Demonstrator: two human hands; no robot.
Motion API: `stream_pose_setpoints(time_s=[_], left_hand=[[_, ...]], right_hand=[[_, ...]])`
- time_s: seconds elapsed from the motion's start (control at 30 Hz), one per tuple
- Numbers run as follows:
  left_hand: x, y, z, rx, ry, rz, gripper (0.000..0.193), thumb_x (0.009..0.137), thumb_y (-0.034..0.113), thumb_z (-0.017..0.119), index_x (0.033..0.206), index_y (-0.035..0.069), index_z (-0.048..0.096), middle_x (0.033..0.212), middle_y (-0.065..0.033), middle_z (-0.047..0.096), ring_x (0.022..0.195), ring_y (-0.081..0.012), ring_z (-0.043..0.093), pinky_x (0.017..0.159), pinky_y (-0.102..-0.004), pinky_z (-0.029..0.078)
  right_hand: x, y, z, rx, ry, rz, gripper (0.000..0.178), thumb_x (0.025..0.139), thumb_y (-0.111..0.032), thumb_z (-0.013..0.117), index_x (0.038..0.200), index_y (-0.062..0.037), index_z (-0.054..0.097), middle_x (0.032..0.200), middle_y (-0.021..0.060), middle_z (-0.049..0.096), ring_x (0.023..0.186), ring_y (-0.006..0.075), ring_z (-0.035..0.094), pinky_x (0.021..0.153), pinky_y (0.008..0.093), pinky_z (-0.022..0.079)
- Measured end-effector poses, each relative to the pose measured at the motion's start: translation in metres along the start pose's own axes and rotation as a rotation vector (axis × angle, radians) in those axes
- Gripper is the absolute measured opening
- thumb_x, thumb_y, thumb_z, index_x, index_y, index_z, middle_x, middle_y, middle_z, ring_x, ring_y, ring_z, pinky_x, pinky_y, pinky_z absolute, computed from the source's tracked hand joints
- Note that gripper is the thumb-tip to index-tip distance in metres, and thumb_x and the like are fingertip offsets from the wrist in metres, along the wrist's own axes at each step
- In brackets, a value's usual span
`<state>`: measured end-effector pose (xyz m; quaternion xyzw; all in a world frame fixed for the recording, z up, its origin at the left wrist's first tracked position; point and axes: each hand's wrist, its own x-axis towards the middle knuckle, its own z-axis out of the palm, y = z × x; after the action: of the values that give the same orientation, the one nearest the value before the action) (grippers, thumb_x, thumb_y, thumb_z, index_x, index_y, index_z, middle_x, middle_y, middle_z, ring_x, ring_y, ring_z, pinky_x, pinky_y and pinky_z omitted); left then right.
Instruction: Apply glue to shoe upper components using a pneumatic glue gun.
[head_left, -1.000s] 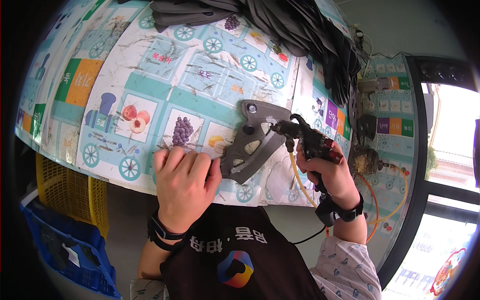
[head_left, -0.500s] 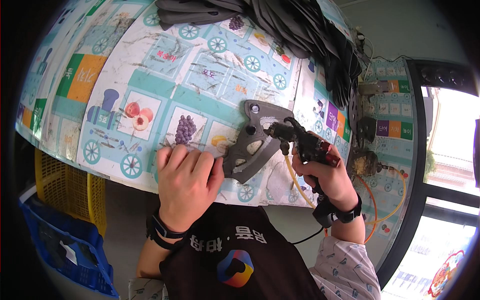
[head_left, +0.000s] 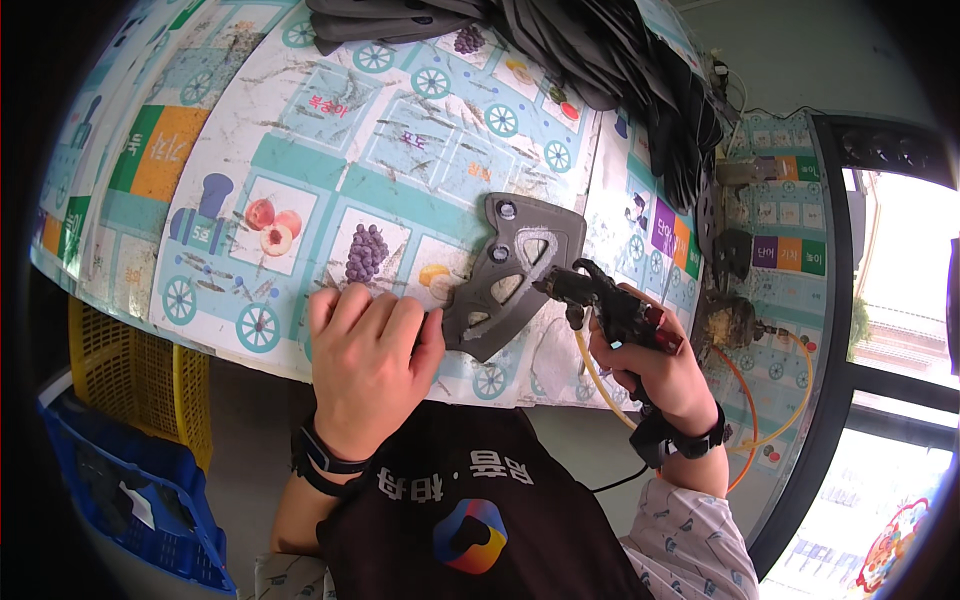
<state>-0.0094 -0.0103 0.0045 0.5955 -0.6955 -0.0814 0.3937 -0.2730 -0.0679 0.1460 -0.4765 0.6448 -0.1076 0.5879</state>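
Note:
A dark grey curved foam-like sheet [head_left: 548,220] with several cut-out openings lies flat on the patterned table cover. My left hand [head_left: 370,350] rests at its left end, fingers curled down and thumb against its edge; the fingertips are hidden. My right hand [head_left: 660,370] is wrapped round a black and red spray gun [head_left: 610,300], which has a pale yellow hose. The gun's nozzle points left, just beside the sheet's right edge.
Dark grey sheets [head_left: 580,45] are heaped at the table's far side. A yellow crate [head_left: 90,360] and a blue basket [head_left: 140,500] stand below the left edge. Orange and yellow hoses [head_left: 750,430] hang at the right, near a dark-framed window [head_left: 830,300].
The spray gun has moved slightly right and toward me, uncovering more of the sheet's openings. My left hand stays at the sheet's left end.

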Motion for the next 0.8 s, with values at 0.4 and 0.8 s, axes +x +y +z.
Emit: stream_pose_setpoints(time_s=[0.4,0.8], left_hand=[[-0.001,0.001,0.0,-0.014,0.009,-0.01,0.027,0.083,0.012,0.079,0.076,0.01,0.053,0.069,-0.004,0.054,0.072,-0.0251,0.051,0.076,-0.0413,0.038],[-0.001,0.001,0.0,-0.046,0.03,-0.017,0.028,0.08,0.008,0.08,0.075,0.01,0.053,0.071,-0.0041,0.055,0.072,-0.0258,0.051,0.076,-0.0414,0.038]], right_hand=[[0.0,0.004,0.004,-0.026,0.011,0.016,0.062,0.084,0.007,0.068,0.143,0.0071,0.052,0.105,0.0059,0.071,0.09,0.0099,0.064,0.074,0.0237,0.05],[-0.001,-0.012,0.032,-0.093,-0.043,-0.04,0.038,0.083,0.0,0.067,0.121,0.0021,0.06,0.088,-0.0013,0.062,0.082,0.0061,0.054,0.074,0.024,0.044]])
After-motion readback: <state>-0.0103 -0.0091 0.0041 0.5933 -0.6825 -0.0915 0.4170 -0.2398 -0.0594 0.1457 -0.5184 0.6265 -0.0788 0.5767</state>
